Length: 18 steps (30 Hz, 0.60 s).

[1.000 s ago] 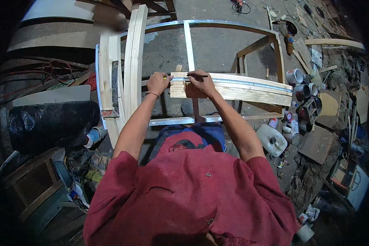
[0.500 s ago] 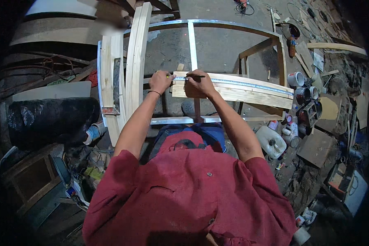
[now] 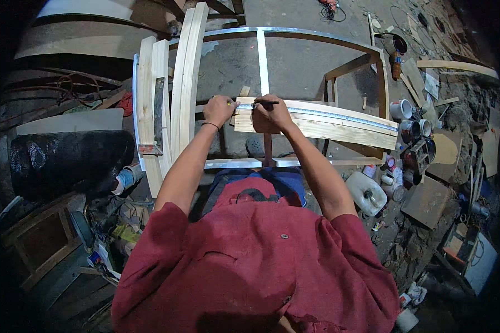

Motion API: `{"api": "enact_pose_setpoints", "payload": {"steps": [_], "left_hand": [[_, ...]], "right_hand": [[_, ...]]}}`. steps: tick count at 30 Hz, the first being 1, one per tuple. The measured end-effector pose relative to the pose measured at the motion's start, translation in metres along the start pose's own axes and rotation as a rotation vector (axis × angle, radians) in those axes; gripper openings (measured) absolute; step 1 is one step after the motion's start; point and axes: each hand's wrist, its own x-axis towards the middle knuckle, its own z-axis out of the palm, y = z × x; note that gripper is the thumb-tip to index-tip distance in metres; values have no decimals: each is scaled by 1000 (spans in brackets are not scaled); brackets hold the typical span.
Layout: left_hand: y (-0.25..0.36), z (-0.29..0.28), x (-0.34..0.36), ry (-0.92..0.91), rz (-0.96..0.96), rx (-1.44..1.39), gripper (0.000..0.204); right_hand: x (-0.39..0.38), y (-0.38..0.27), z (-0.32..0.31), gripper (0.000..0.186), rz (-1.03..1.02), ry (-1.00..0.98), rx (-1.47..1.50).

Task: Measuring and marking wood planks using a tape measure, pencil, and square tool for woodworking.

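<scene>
My left hand (image 3: 219, 109) presses down on the left end of a metal ruler (image 3: 339, 116) that lies along a pale wooden plank (image 3: 328, 127). My right hand (image 3: 270, 114) holds a dark pencil (image 3: 265, 102) with its tip at the ruler's edge, just right of the left hand. The plank rests across a metal frame (image 3: 261, 53). Both forearms reach up from my red shirt.
Several long wooden boards (image 3: 184, 83) lie along the frame's left side, one with a metal square (image 3: 158, 119) on it. Paint cans (image 3: 411, 125) and a white jug (image 3: 366, 191) stand at the right. A black bag (image 3: 66, 161) lies left.
Both hands stay on the plank. The right hand with the pencil has shifted slightly along the ruler's edge.
</scene>
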Motion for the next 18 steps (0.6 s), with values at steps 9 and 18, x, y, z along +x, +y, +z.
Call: {"api": "enact_pose_setpoints", "payload": {"steps": [9, 18], "left_hand": [[6, 2, 2, -13, 18, -10, 35], [2, -2, -1, -12, 76, 70, 46]], "right_hand": [[-7, -7, -9, 21, 136, 66, 101], [-122, 32, -119, 22, 406, 384, 161]]}}
